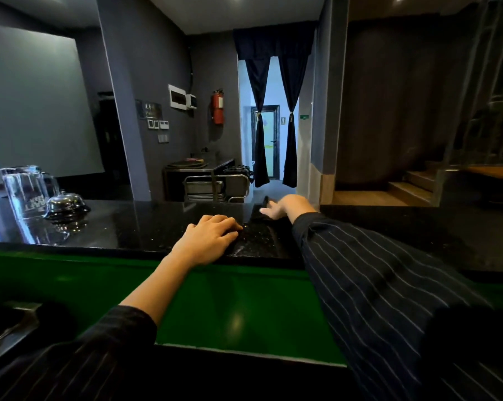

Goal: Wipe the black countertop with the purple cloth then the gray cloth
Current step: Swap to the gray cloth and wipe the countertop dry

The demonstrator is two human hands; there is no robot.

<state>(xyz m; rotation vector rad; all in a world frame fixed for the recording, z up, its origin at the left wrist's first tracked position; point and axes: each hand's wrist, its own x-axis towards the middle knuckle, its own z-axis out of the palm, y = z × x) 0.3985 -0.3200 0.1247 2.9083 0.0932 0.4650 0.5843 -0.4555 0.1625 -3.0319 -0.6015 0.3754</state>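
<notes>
Black countertop (146, 227): right hand (285, 208) lies open on a dark cloth (259, 217) beyond the left hand (208, 238), open, palm flat.

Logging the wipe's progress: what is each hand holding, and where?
The right hand presses a dark cloth flat near the counter's far edge; no closed grip shows. The left hand rests on the counter, empty.

the person is wearing dark navy sleeves (374, 285) with thin pale pinstripes; at lower left the cuff is sitting pushed up, baring the forearm (157, 273).
</notes>
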